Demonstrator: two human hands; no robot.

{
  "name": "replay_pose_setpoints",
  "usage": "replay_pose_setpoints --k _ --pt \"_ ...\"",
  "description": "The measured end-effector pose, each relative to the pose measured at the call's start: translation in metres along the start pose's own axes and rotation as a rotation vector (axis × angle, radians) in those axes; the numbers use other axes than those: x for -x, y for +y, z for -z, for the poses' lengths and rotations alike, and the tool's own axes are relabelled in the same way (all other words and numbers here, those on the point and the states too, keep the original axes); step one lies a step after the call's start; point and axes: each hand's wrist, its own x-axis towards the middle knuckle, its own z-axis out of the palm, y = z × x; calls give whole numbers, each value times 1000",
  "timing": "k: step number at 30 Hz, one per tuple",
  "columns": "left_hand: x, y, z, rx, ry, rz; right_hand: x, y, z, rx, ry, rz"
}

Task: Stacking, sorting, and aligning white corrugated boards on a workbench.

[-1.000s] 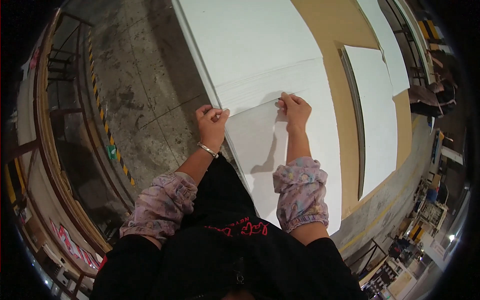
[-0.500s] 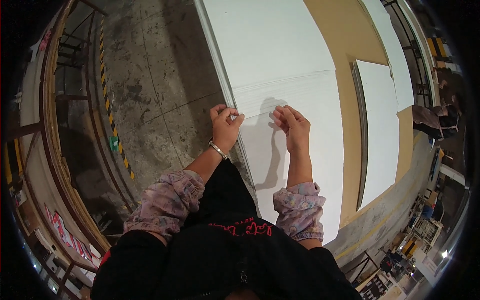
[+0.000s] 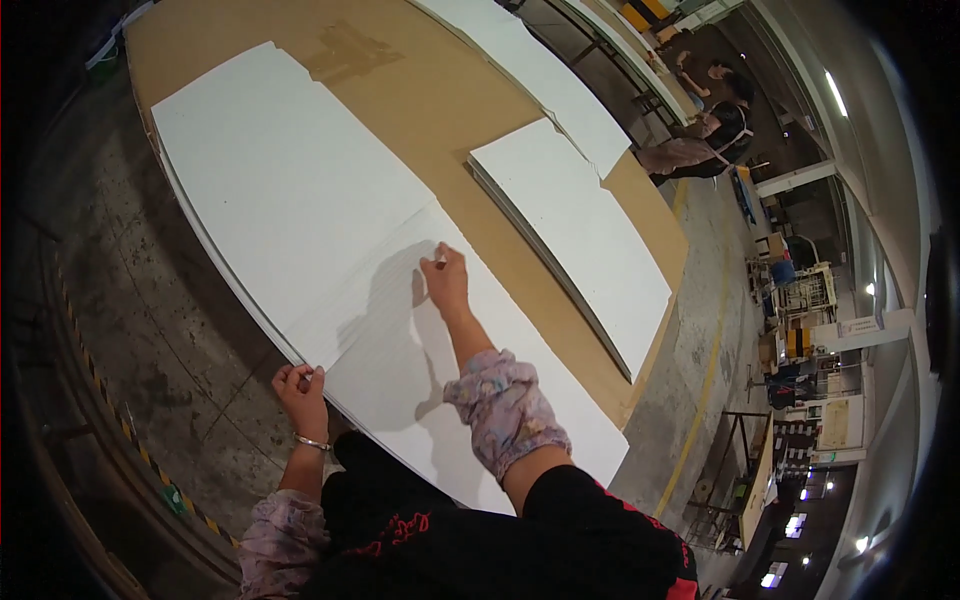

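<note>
A large white sheet lies flat in front of me, with a band of faint crease lines across its middle. My left hand is at the sheet's near left edge where the creases end, fingers curled and thumb by the edge; whether the edge is pinched between them does not show. Over the right part of the crease band is my right hand, its fingers bent together in a pinch. Anything between those fingertips is too small to make out. The hand's shadow falls on the sheet.
Brown cardboard lies under the white sheet. To the right sits a stack of narrower white boards, and another white sheet lies beyond. Another person is at the far right. Striped tape marks the floor at left.
My view has turned to the right, so more of the sheet and the workshop shows. My right hand has moved toward the sheet's right edge, fingers more curled. The left hand remains at the left edge.
</note>
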Motion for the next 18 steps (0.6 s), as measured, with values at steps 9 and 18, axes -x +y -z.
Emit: replay_pose_setpoints --k 9,18 --pt "0 3 11 10 -101 18 -71 15 18 495 79 372" --pt "10 13 -12 21 -66 -78 -122 69 52 667 -8 253"
